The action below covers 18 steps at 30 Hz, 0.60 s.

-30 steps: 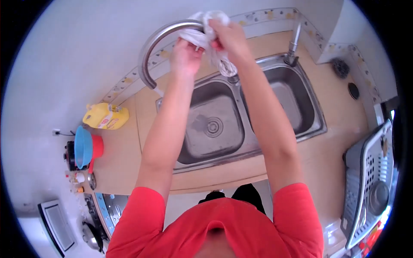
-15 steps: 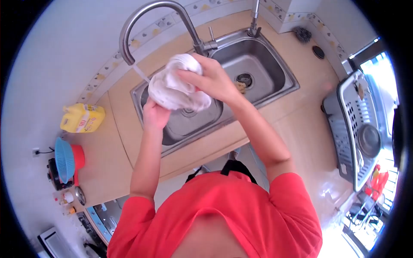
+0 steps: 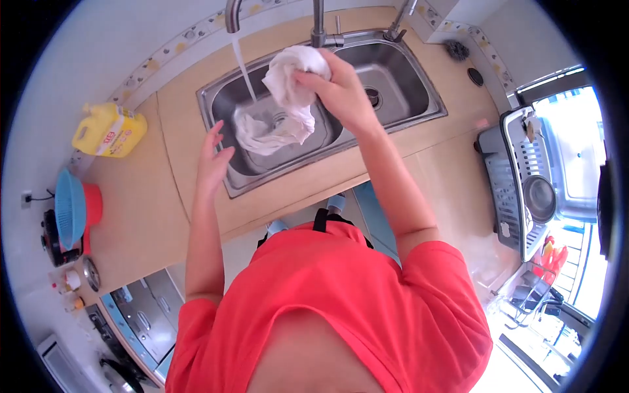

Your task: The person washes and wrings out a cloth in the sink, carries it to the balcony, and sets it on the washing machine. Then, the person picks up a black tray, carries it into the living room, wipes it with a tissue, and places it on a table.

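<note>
A wet white cloth (image 3: 296, 78) hangs from my right hand (image 3: 344, 88), whose fingers and thumb are closed on its bunched upper part. Its lower end trails down into the left basin of the steel sink (image 3: 275, 171). My left hand (image 3: 213, 162) is apart from the cloth, at the left rim of the sink, with fingers spread and nothing in them. From the faucet (image 3: 233, 16) a stream of water (image 3: 244, 69) runs into the left basin, to the left of the cloth.
On the left of the counter stand a yellow jug (image 3: 113, 131) and a blue basket (image 3: 69, 208) against a red one. A grey dish rack (image 3: 508, 177) with a metal bowl (image 3: 538, 198) stands at right. A scouring pad (image 3: 457, 50) lies in the back right corner.
My left hand has let go of the cloth and moved left and down. The cloth, bunched between both hands before, now hangs from my right hand into the basin. The view has shifted.
</note>
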Motion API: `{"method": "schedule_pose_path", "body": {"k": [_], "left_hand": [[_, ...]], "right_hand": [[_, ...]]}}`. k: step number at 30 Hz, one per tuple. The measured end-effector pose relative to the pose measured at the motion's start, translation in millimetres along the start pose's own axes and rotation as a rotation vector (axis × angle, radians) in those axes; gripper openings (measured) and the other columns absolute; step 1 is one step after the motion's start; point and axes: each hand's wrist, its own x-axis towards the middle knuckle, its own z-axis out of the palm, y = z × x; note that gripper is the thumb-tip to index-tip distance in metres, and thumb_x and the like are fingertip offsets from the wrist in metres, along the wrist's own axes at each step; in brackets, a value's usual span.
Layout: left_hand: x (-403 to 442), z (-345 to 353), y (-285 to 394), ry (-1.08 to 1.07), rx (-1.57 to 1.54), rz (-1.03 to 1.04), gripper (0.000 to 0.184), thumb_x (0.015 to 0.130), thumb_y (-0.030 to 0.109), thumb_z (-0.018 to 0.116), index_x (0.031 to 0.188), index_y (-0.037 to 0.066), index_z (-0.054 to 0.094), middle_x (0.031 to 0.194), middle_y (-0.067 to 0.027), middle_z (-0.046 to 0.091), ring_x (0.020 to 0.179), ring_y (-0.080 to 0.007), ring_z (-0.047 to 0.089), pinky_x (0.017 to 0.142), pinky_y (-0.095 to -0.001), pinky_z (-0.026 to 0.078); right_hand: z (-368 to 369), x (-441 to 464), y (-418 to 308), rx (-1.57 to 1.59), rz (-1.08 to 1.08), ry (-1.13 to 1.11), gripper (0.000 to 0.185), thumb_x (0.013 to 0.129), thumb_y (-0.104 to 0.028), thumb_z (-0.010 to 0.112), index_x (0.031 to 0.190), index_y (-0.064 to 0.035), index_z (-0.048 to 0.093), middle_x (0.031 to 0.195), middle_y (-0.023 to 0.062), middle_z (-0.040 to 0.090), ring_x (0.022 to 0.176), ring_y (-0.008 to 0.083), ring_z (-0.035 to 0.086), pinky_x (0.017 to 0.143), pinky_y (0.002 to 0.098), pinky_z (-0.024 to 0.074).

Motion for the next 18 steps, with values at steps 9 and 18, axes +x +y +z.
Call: {"method": "schedule_pose_path", "body": {"k": [9, 18], "left_hand": [[-4, 28, 69, -0.113, -0.12, 0.261, 0.05, 0.073, 0.015, 0.071, 0.119, 0.007, 0.052, 0.105, -0.007, 0.06, 0.091, -0.0145, 0.057, 0.076, -0.0275, 0.047], [-5, 3, 46, 0.129, -0.465, 0.059, 0.021, 0.08, 0.019, 0.068, 0.09, 0.003, 0.058, 0.079, -0.0003, 0.06, 0.072, -0.0077, 0.055, 0.065, -0.0239, 0.044]], "right_hand": [[43, -4, 19, -0.251, 0.068, -0.336, 0.038, 0.069, -0.011, 0.068, 0.103, -0.0011, 0.054, 0.091, 0.0103, 0.062, 0.084, 0.0157, 0.059, 0.076, 0.0288, 0.047], [-10, 9, -1, -0.338, 0.165, -0.093, 0.019, 0.079, -0.003, 0.06, 0.098, -0.0009, 0.062, 0.078, 0.0007, 0.06, 0.063, 0.0031, 0.049, 0.05, 0.0183, 0.0363]]}}
